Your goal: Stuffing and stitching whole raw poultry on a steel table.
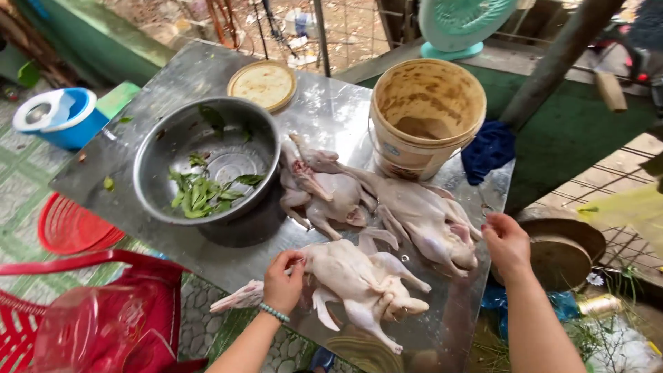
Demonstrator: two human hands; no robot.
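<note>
**Three plucked birds, one being worked on**

The left hand [283, 282] is pinching the nearest plucked bird [359, 283] at the metal table [331, 114] edge; the right hand [507, 243] is hovering loosely curled, holding nothing. Two more bare carcasses [387, 204] are lying beside the bowl [200, 159], all uncut.

head view, steeply down, close

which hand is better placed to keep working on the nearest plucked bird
Probably the left hand: its fingers already pinch the nearest plucked bird at its front end. The right hand sits at the metal table edge, apart from that bird, beside another carcass.
</note>
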